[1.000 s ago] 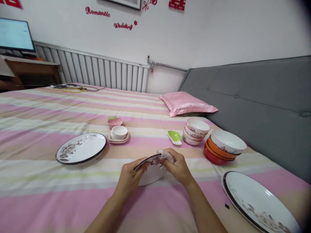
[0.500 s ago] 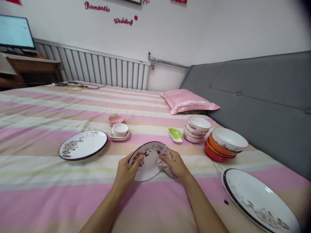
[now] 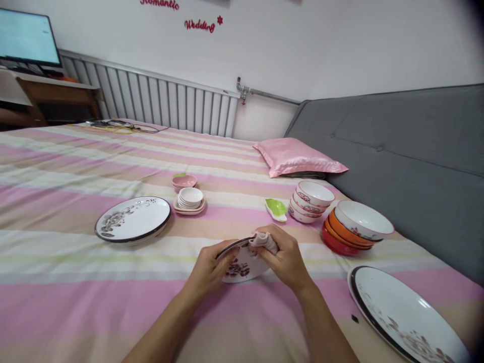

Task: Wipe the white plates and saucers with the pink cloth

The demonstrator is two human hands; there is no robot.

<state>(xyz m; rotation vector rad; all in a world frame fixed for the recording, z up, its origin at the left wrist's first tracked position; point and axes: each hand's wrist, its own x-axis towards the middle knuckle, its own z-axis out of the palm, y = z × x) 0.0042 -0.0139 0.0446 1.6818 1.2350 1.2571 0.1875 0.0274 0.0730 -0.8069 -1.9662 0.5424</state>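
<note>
My left hand [image 3: 208,267] grips the left rim of a small white plate [image 3: 242,263] with a dark rim and a brown floral print, held tilted just above the striped bedspread. My right hand [image 3: 285,259] pinches a pale pink cloth [image 3: 263,241] against the plate's upper right edge. The plate's face is mostly turned away, so I see its rim and a patch of the print.
A large floral plate [image 3: 133,219] lies to the left, another [image 3: 406,315] at the lower right. Behind are stacked small saucers [image 3: 190,198], a pink dish [image 3: 184,181], a green leaf dish [image 3: 276,208], stacked patterned bowls [image 3: 310,201], orange-red bowls [image 3: 355,228], a pink pillow [image 3: 298,159] and a grey headboard [image 3: 408,151].
The plate, face up half a second ago, has been tipped nearly edge-on. The cloth has slid up to its top right rim. The view has shifted slightly downward.
</note>
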